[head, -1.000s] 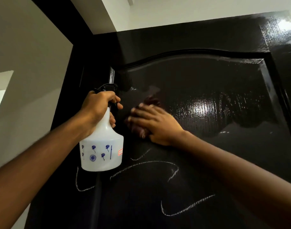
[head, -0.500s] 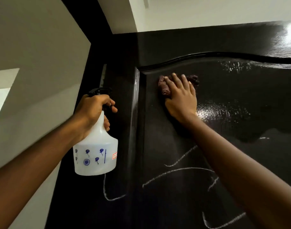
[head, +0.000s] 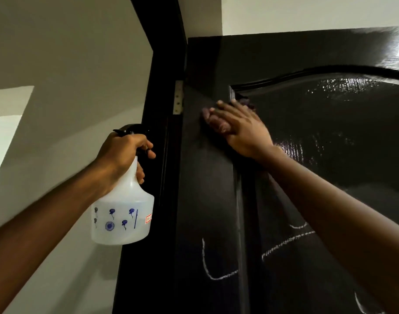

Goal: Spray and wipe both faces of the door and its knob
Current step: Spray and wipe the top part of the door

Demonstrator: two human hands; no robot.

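A glossy black door (head: 330, 155) with an arched raised panel fills the right of the view; white chalk scribbles (head: 216, 270) cross its lower part. My right hand (head: 241, 128) lies flat against the door's upper left stile and presses a small dark reddish cloth (head: 216, 121) to it, fingers straight. My left hand (head: 123, 152) grips the neck and black trigger of a translucent white spray bottle (head: 123, 214) with blue flower prints, held upright beside the door frame. The knob is out of view.
The black door frame (head: 162, 64) runs up the middle, with a pale metal hinge (head: 178, 100) between frame and door. A grey-white wall (head: 69, 64) lies to the left, and the ceiling shows above the door.
My right hand slid the cloth left, from the arched panel's top corner onto the stile near the hinge. The view shifted right of the frame. The bottle stayed in my left hand.
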